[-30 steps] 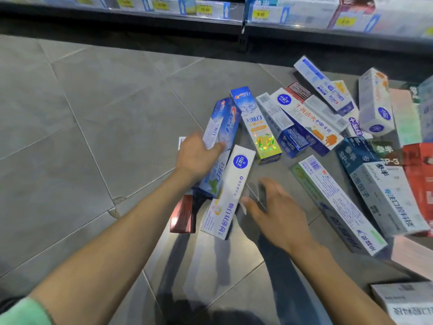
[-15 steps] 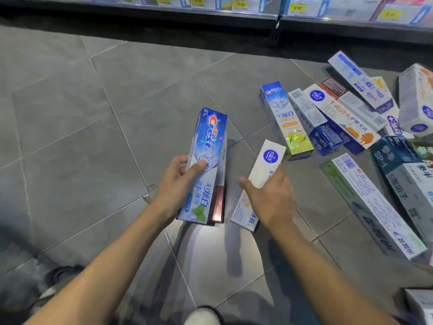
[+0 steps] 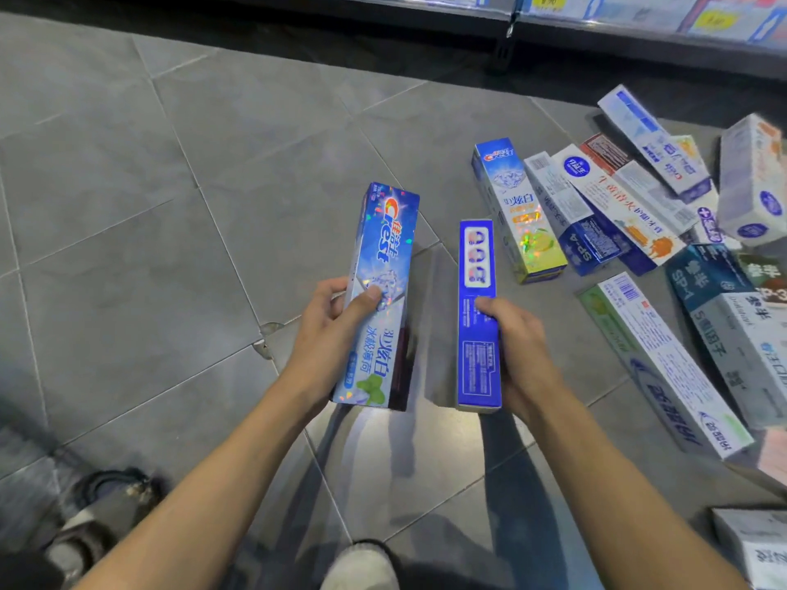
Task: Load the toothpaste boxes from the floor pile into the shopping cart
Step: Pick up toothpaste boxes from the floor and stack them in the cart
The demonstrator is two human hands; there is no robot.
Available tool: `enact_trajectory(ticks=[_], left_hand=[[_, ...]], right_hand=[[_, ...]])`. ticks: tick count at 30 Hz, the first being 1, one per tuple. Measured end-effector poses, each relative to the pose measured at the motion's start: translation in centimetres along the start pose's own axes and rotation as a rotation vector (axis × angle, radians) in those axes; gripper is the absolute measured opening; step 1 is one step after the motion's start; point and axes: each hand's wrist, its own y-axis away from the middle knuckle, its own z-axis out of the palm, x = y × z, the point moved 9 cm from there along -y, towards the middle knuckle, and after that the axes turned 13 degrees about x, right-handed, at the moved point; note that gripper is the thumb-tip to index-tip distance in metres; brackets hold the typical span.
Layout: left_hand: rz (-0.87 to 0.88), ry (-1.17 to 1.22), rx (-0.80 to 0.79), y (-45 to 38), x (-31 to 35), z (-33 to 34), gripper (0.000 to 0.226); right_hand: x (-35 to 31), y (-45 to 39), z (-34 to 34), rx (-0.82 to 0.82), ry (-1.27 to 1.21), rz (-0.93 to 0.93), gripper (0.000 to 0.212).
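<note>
While you crouch over the grey tile floor (image 3: 179, 257), both your hands are full & lifted clear of it. Your left hand (image 3: 328, 330) grips a Crest box (image 3: 381, 291), thumb laid across its printed face, fingers wrapped behind; a second, dark red box (image 3: 402, 376) sits tucked under it in the same grip, only its edge showing. Your right hand (image 3: 519, 347) is curled round a blue box (image 3: 478, 317), thumb on top, box turned so a narrow blue side w/ small print faces up. The two held boxes run roughly parallel, long ends pointing away from you, near each other but not touching.

The floor pile (image 3: 639, 232) lies to the right of your hands, well apart from them. Nearest is another Crest box w/ a yellow holographic patch (image 3: 517, 210), flat on the tile. Just beside it, a row of white & blue boxes overlaps at angles, incl. a white box w/ red lettering (image 3: 617, 198). Closer to you on the right, a long white-green box (image 3: 664, 368) lies diagonally, w/ teal & white boxes (image 3: 732, 308) next to it.

A shelf edge w/ price tags (image 3: 639, 19) runs along the top. Your shoes show at the bottom: one at bottom left (image 3: 81, 542), a toe at bottom centre (image 3: 362, 564). The cart isn't in view.
</note>
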Motion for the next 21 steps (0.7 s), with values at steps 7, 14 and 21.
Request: enact_trajectory(ticks=[7,14,21], left_hand=[[-0.092,0.126,-0.023,6.2,6.3,1.4,0.037],[-0.079,0.151,0.063,16.9,20.2,-2.1,0.045],[-0.154,0.233,0.188,27.8,35.6,-7.5,0.058]], right_hand=[[-6.6,10.9,0.7,-0.29,-0.204,0.251,0.057],[-18.2,23.1,2.1,-0.451,-0.074,0.172,0.083],[-33.2,35.8,4.8,-0.295,0.118,-0.024,0.037]])
